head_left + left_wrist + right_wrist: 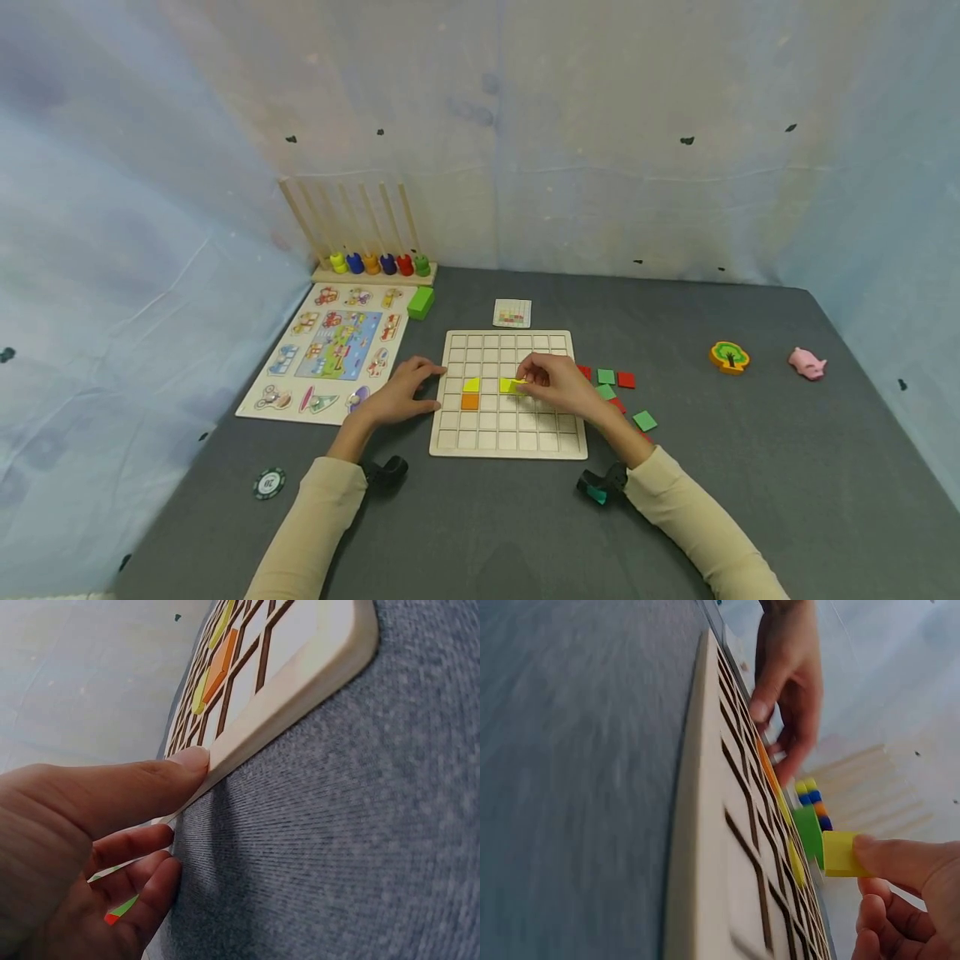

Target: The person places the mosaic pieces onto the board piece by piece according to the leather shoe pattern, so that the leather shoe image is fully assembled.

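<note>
A wooden grid board [508, 441] lies on the dark cloth. My right hand [558, 385] pinches a square yellow tile [838, 855] between thumb and fingers, just over the board's middle. On the grid, an orange tile [469, 402] sits below one yellow tile [471, 385]; another yellow tile [506, 385] lies farther right, beside the held one. My left hand [401, 396] is at the board's left edge, its thumb [169, 787] touching the rim and its other fingers loosely bent. Red and green tiles [606, 377] lie right of the board, partly hidden by my right forearm.
A small pattern card [512, 313] lies behind the board. To the left are a picture puzzle [300, 400], a green block [421, 302], a peg rack [375, 279] with coloured beads and a poker chip [269, 483]. A toy tree [729, 357] and pink pig [807, 363] stand far right.
</note>
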Motion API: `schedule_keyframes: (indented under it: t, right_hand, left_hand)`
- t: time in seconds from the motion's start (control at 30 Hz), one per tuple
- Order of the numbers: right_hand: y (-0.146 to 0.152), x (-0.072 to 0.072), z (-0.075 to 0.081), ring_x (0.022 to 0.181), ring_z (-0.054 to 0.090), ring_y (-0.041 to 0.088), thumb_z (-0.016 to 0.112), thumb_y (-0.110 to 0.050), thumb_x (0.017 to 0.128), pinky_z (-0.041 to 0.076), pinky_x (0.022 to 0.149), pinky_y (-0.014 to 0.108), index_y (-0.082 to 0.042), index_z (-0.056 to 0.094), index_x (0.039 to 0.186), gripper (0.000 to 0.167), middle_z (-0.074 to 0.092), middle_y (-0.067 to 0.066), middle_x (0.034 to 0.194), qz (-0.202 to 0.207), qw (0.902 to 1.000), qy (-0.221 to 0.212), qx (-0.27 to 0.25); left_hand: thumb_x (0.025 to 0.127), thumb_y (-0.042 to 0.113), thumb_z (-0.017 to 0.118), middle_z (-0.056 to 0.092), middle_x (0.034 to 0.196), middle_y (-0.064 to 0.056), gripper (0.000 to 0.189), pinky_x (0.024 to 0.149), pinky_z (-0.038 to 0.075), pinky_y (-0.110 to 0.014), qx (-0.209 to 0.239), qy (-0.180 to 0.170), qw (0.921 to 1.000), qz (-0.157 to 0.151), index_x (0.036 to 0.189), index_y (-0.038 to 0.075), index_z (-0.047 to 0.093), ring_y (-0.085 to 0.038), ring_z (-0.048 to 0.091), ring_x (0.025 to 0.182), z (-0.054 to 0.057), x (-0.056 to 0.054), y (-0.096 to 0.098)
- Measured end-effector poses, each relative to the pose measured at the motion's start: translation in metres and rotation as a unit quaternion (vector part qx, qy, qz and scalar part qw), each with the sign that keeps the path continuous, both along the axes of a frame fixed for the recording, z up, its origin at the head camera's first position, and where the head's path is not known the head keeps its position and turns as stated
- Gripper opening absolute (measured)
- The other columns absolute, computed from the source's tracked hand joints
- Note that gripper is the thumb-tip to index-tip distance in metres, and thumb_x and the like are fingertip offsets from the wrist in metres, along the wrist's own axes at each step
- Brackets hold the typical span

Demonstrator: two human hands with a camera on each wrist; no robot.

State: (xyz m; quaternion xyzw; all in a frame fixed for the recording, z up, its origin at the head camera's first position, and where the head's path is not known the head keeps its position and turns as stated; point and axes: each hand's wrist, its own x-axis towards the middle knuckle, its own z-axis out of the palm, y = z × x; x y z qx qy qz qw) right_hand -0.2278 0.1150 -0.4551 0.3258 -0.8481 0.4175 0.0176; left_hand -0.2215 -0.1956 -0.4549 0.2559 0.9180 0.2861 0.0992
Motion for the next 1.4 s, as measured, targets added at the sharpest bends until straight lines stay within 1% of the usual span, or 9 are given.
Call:
schedule_keyframes:
  t: [0.17,0.3,0.43,0.57,0.73,0.9,1.2,1.4]
  right_hand:
    - [-0.022,-0.002,-0.003,0.062,0.049,0.006,0.071,-0.012,0.083,0.042,0.057,0.022,-0.009,0.065,0.09,0.011,0.059,-0.004,0.075,0.017,0.9998,-0.001,-0.005]
    - [-0.034,-0.003,-0.002,0.061,0.051,0.006,0.07,-0.012,0.084,0.043,0.057,0.022,-0.007,0.066,0.091,0.01,0.06,-0.004,0.075,0.02,0.9997,0.003,-0.016]
    - [-0.044,-0.003,-0.002,0.059,0.049,0.006,0.069,-0.012,0.085,0.042,0.055,0.022,-0.007,0.066,0.091,0.009,0.06,-0.004,0.073,0.0,0.9997,0.011,-0.024]
    - [-0.051,-0.002,-0.004,0.058,0.049,0.006,0.067,-0.011,0.086,0.042,0.054,0.022,-0.007,0.065,0.092,0.008,0.059,-0.003,0.073,-0.024,0.9993,0.002,-0.028]
    - [-0.055,-0.001,-0.008,0.058,0.049,0.007,0.067,-0.012,0.086,0.042,0.055,0.022,-0.007,0.066,0.092,0.008,0.059,-0.003,0.072,-0.038,0.999,-0.008,-0.02]
    - [-0.056,0.001,-0.01,0.057,0.049,0.006,0.068,-0.011,0.085,0.041,0.054,0.022,-0.007,0.066,0.091,0.007,0.059,-0.003,0.072,-0.043,0.999,-0.006,-0.015]
    - [-0.054,0.001,-0.014,0.056,0.047,0.006,0.069,-0.011,0.085,0.04,0.053,0.021,-0.007,0.066,0.089,0.006,0.06,-0.002,0.072,-0.046,0.9988,-0.004,-0.018]
    - [-0.051,-0.001,-0.013,0.057,0.047,0.007,0.067,-0.011,0.086,0.04,0.054,0.022,-0.008,0.067,0.089,0.004,0.059,-0.004,0.072,-0.039,0.9991,-0.017,-0.004]
  left_hand:
    - [0.086,0.021,0.067,0.041,0.126,-0.013,0.055,0.091,0.036,-0.045,-0.001,0.007,1.0,-0.005,0.135,0.005,0.048,-0.027,0.038,0.109,-0.001,-0.001,0.0]
    - [0.086,0.021,0.067,0.041,0.126,-0.013,0.054,0.09,0.037,-0.045,-0.005,0.01,0.9999,-0.005,0.135,0.006,0.048,-0.026,0.039,0.108,-0.001,-0.001,0.0]
    - [0.087,0.021,0.067,0.041,0.126,-0.013,0.054,0.09,0.037,-0.045,-0.005,0.008,0.9999,-0.004,0.135,0.005,0.048,-0.027,0.039,0.109,-0.001,-0.001,0.0]
    - [0.087,0.02,0.067,0.041,0.127,-0.014,0.054,0.091,0.036,-0.045,-0.002,0.007,1.0,-0.005,0.135,0.005,0.048,-0.027,0.039,0.109,0.0,-0.001,0.0]
    - [0.086,0.02,0.067,0.041,0.127,-0.015,0.054,0.09,0.037,-0.045,0.0,0.011,0.9999,-0.007,0.134,0.004,0.048,-0.028,0.039,0.109,0.0,-0.001,0.0]
    - [0.086,0.019,0.067,0.041,0.126,-0.015,0.053,0.089,0.037,-0.045,0.003,0.018,0.9998,-0.01,0.133,0.003,0.049,-0.028,0.04,0.107,0.0,0.0,-0.001]
    - [0.086,0.018,0.067,0.041,0.126,-0.014,0.054,0.09,0.037,-0.045,-0.002,0.009,1.0,-0.003,0.134,0.004,0.049,-0.027,0.039,0.107,0.001,0.0,0.001]
    - [0.086,0.019,0.067,0.041,0.127,-0.014,0.054,0.089,0.037,-0.043,0.0,0.007,1.0,-0.003,0.135,0.005,0.048,-0.026,0.039,0.107,0.001,0.0,0.001]
